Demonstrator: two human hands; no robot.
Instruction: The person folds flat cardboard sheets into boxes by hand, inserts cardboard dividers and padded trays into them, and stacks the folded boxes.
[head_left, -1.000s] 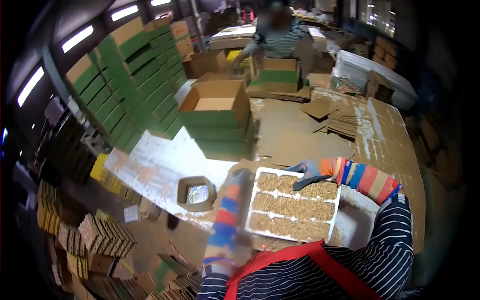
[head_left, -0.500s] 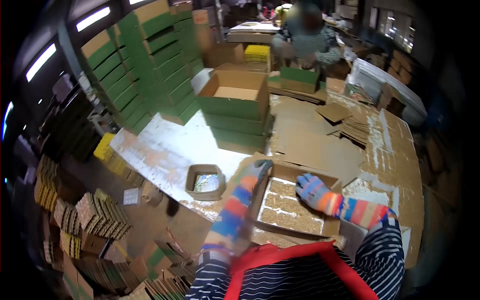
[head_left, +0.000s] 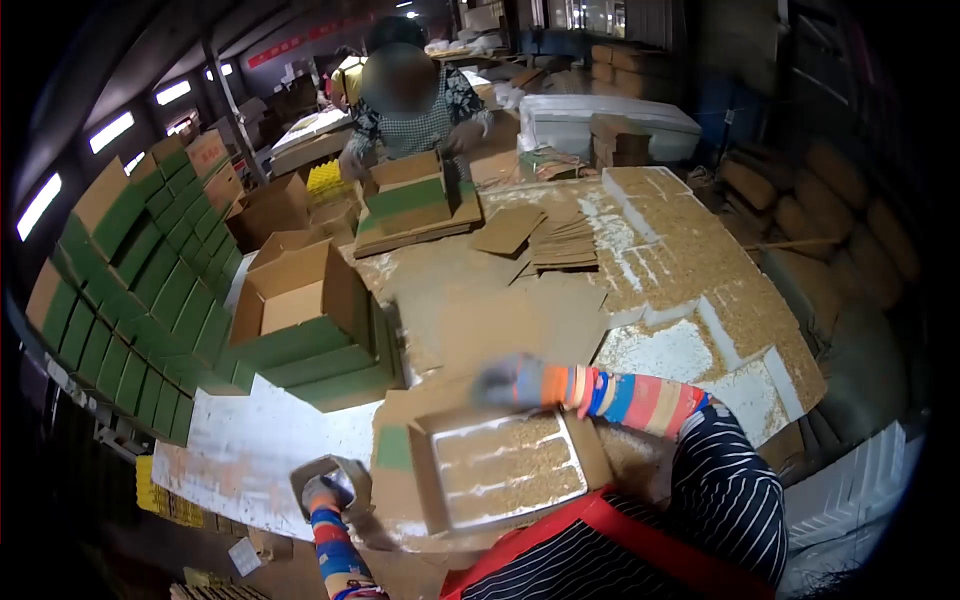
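My left hand (head_left: 325,492), in a grey-palmed glove, reaches into a small cardboard box (head_left: 357,478) on the white tabletop; its fingers are mostly hidden there. In front of me lies an open cardboard box (head_left: 428,482). Inside it sits a tan, grainy sheet (head_left: 510,462) with white edges and white lines across it. My gloved right hand (head_left: 508,382) is above that box's far edge, smeared by motion, so its grip does not show. Striped sleeves cover both forearms.
Green-and-brown boxes (head_left: 320,350) are stacked at the left, with taller stacks (head_left: 150,290) behind. Flat cardboard pieces (head_left: 565,238) and white-edged tan sheets (head_left: 690,240) lie to the right. Across the table, a co-worker (head_left: 420,125) handles another green box (head_left: 405,205).
My left hand has gone from the open box's left edge into the small box. My right hand has lifted off the tan sheet to the far edge. The view has swung right.
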